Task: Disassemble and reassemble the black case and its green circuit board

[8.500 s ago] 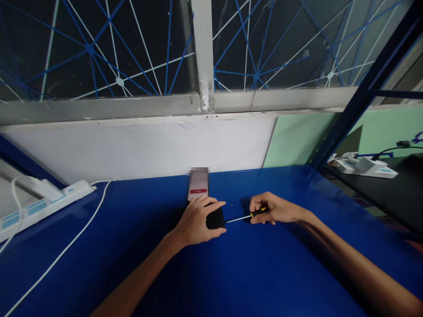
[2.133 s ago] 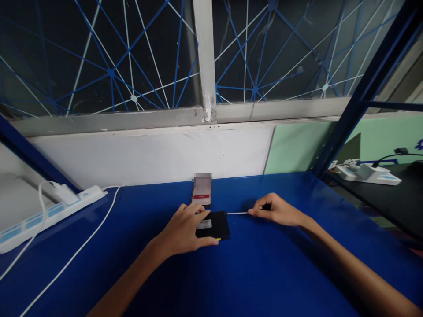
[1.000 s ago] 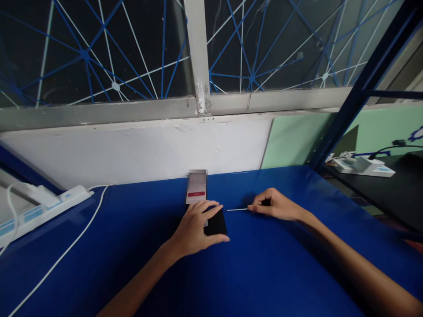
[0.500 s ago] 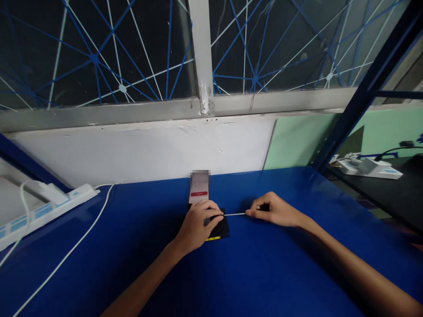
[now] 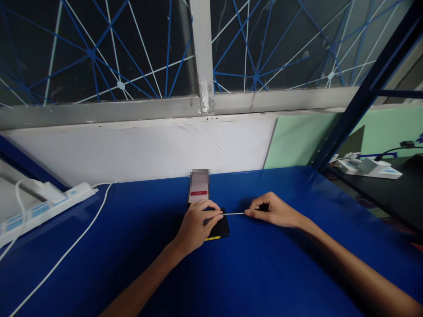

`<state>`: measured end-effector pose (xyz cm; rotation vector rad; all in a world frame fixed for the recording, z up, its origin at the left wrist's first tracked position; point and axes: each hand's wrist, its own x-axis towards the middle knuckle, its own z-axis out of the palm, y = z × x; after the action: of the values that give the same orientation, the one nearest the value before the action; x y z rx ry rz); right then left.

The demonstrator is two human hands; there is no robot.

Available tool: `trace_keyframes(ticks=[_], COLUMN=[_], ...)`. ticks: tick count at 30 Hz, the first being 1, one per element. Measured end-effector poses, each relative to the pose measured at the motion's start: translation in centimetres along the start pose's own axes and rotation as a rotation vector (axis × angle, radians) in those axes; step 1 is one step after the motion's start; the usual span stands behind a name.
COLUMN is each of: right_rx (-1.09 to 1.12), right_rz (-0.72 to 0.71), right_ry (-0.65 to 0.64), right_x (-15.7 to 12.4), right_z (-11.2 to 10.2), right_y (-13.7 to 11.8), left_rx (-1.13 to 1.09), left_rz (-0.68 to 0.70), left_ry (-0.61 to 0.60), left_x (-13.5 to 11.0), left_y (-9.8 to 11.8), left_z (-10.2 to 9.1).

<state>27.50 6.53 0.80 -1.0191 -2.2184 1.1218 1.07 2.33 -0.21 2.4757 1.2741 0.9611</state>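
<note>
A thin pale rod (image 5: 234, 214) runs level between my two hands. My left hand (image 5: 201, 222) pinches its left end between thumb and fingers, over a flat black box (image 5: 222, 228) with a yellow strip on its front edge. The rod's other end sits in the closed fingers of my right hand (image 5: 269, 209), just right of the box. What kind of rod it is, I cannot make out. Behind my left hand a phone (image 5: 198, 193) stands tilted back, its screen lit with a red button and its upper part blurred.
On the left of the blue table (image 5: 264, 268) lies a white power strip (image 5: 72, 192) with a plug in it. A white cable (image 5: 76, 242) trails toward the front. A white wall and window stand behind. At right, another power strip (image 5: 373, 168) rests on a dark table.
Both hands keep nearly the same place and grip on the rod. The view has shifted very slightly. A dark bit seen earlier between the left thumb and fingers no longer shows.
</note>
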Motion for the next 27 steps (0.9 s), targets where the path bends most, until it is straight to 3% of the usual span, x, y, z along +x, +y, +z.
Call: trace_keyframes(ticks=[9, 17, 20, 27], right_rx=[0.006, 0.009, 0.007, 0.015], right_rz=[-0.015, -0.016, -0.005, 0.02], right_ry=[0.012, 0.018, 0.017, 0.017], right_x=[0.0, 0.0, 0.0, -0.1], right_z=[-0.1, 0.1, -0.2, -1.6], right_y=[-0.3, -0.3, -0.1, 1.1], left_rx=[0.04, 0.034, 0.076, 0.128], left_rz=[-0.012, -0.024, -0.057, -0.061], left_ry=[0.06, 0.031, -0.011, -0.246], left_x=[0.1, 0.0, 0.0, -0.3], left_y=[0.2, 0.2, 0.4, 1.1], left_z=[-0.1, -0.2, -0.4, -1.0])
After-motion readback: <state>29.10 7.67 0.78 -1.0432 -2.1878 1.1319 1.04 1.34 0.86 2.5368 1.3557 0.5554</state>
